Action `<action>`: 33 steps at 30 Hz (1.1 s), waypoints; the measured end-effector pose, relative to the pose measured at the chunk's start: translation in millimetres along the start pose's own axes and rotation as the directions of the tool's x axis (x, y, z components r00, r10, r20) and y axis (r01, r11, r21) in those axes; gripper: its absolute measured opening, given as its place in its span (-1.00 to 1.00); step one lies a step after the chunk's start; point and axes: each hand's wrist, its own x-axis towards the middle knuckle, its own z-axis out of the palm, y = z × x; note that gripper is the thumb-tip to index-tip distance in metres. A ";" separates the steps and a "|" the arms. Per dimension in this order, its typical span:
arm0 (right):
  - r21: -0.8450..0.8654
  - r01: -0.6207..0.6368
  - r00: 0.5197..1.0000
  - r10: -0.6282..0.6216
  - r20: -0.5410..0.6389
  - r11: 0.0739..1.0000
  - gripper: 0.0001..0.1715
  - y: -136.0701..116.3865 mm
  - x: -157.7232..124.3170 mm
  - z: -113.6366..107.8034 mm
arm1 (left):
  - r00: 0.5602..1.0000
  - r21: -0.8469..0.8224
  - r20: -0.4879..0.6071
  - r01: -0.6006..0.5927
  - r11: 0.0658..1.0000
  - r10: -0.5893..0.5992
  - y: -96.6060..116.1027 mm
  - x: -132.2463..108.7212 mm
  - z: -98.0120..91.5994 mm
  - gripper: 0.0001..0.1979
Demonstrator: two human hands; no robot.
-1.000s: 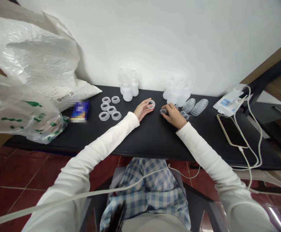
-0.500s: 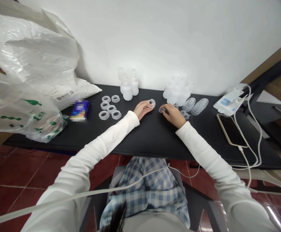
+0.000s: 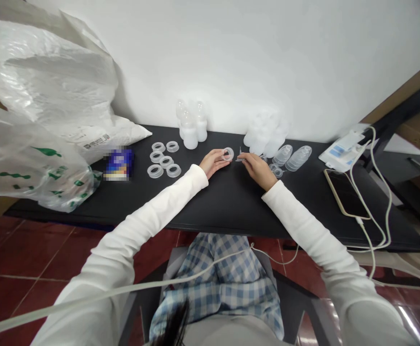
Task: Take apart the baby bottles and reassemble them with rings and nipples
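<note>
My left hand (image 3: 213, 163) rests on the black table (image 3: 210, 206), its fingertips pinching a clear plastic bottle collar ring (image 3: 227, 154) upright. My right hand (image 3: 256, 170) pinches a small clear soft piece (image 3: 240, 159), perhaps a silicone teat, seen thin and edge-on. The ring and this piece are a short gap apart. Several loose collar rings (image 3: 163, 161) lie left of my left hand. Several clear baby bottles (image 3: 190, 127) stand behind them, and frosted bottles (image 3: 262, 137) stand behind my right hand.
Stacked clear dome caps (image 3: 292, 157) lie right of my right hand. Farther right are a phone (image 3: 346, 194), a white charging cable (image 3: 370, 192) and a white packet (image 3: 341, 151). Large plastic bags (image 3: 40, 96) and a blurred blue packet (image 3: 119, 164) fill the left end.
My right hand has lifted the small clear piece from the table and turned it edge-on. My left hand still holds the ring, and the view has shifted slightly.
</note>
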 end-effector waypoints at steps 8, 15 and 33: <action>0.171 -0.021 0.980 0.055 -0.194 0.985 -0.67 -24.3 0.8 -5.1 | 1.000 0.012 -0.008 -0.014 1.000 0.014 0.5 -1.1 3.4 -0.92; 0.231 0.000 0.971 0.055 -0.231 0.973 -0.69 -27.8 0.8 1.6 | 0.997 0.035 0.075 0.016 0.999 -0.019 0.5 -5.5 6.1 -0.85; 0.183 -0.053 0.959 0.101 -0.264 0.982 -0.76 -20.8 1.3 3.4 | 0.979 0.187 0.199 -0.069 0.980 0.031 -4.0 -8.0 5.8 -0.64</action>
